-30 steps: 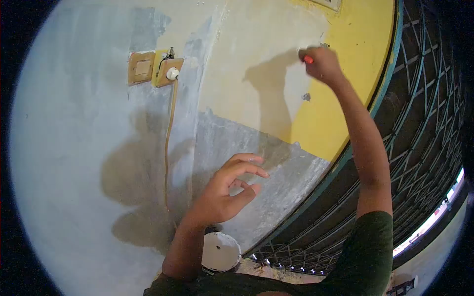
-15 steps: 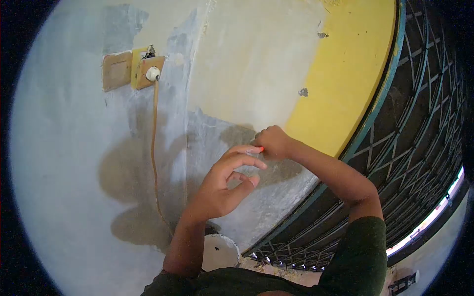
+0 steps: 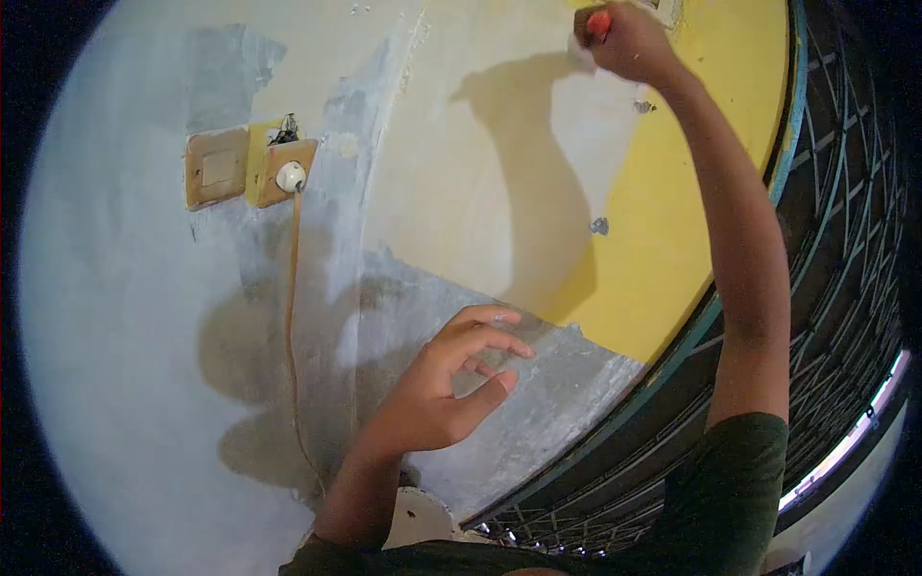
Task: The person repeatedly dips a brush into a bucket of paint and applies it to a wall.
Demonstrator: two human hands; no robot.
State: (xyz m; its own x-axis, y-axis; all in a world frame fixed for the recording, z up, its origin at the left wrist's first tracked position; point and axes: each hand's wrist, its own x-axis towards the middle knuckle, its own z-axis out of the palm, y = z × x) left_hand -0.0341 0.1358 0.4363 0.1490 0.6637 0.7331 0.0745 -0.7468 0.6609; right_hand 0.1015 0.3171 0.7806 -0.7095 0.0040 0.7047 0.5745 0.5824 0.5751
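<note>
My right hand [image 3: 639, 40] is raised high against the wall [image 3: 451, 173], its fingers wrapped round a red-handled tool [image 3: 598, 24]. The tool's working end is mostly hidden by the hand, with a pale blur at the wall beside it. It is over the light-painted area close to the yellow band [image 3: 706, 163]. Lower down, my left hand [image 3: 447, 389] hovers before the grey bare patch [image 3: 567, 370] with its fingers curved and apart, holding nothing. Pale smears mark one of its fingertips.
A switch plate [image 3: 216, 168] and a socket [image 3: 286, 173] with a plugged-in cord [image 3: 293, 317] are on the wall at left. A dark metal lattice gate [image 3: 836, 259] curves along the right. Below my left forearm stands a white bucket [image 3: 418, 518].
My right hand has gone from beside my left fingertips up to the upper wall, carrying the red-handled tool. My left hand stays open and low. The view has tilted slightly upward.
</note>
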